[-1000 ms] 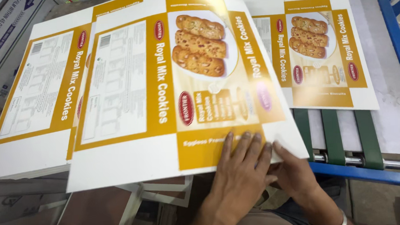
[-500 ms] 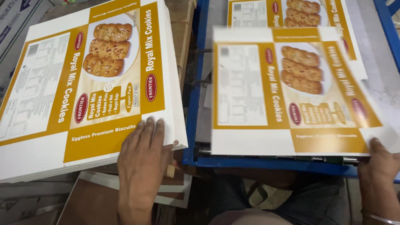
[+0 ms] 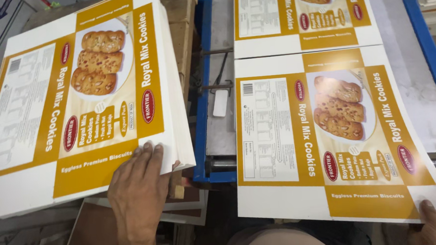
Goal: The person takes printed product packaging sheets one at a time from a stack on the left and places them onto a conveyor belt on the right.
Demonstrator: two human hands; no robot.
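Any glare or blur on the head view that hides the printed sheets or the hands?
Head view: sharp, evenly lit; soft sheen on the right sheet, print still clear. Left hand on the stack is crisp; right hand is cut off by the frame's corner.
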